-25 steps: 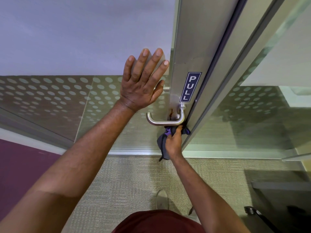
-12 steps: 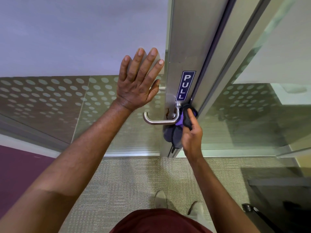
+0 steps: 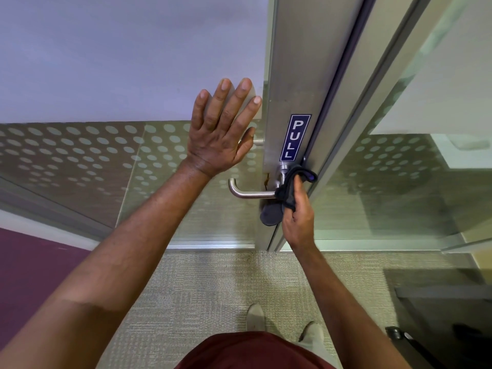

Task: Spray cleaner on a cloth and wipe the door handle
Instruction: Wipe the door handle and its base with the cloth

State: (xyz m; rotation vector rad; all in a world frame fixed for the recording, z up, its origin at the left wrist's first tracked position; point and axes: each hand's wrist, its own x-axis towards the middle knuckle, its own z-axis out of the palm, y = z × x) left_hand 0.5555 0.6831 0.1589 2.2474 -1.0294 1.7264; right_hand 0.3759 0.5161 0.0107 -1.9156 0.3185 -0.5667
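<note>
A brushed-steel lever door handle (image 3: 247,192) juts left from the metal door stile (image 3: 295,75), just below a blue PULL sign (image 3: 295,137). My right hand (image 3: 298,214) grips a dark grey and purple cloth (image 3: 288,186), which is pressed around the handle's base at the stile. Part of the cloth hangs below the handle. My left hand (image 3: 222,131) lies flat with fingers spread on the glass door panel, up and left of the handle. No spray bottle is in view.
The glass door (image 3: 106,155) carries a band of frosted dots. A second glass panel (image 3: 399,182) stands to the right of the frame. Beige carpet (image 3: 213,288) covers the floor, with my shoes (image 3: 255,316) below. A dark object (image 3: 399,335) lies at the lower right.
My right hand has carried the cloth from beneath the handle up and around to the handle's base by the stile. My left hand stays flat on the glass.
</note>
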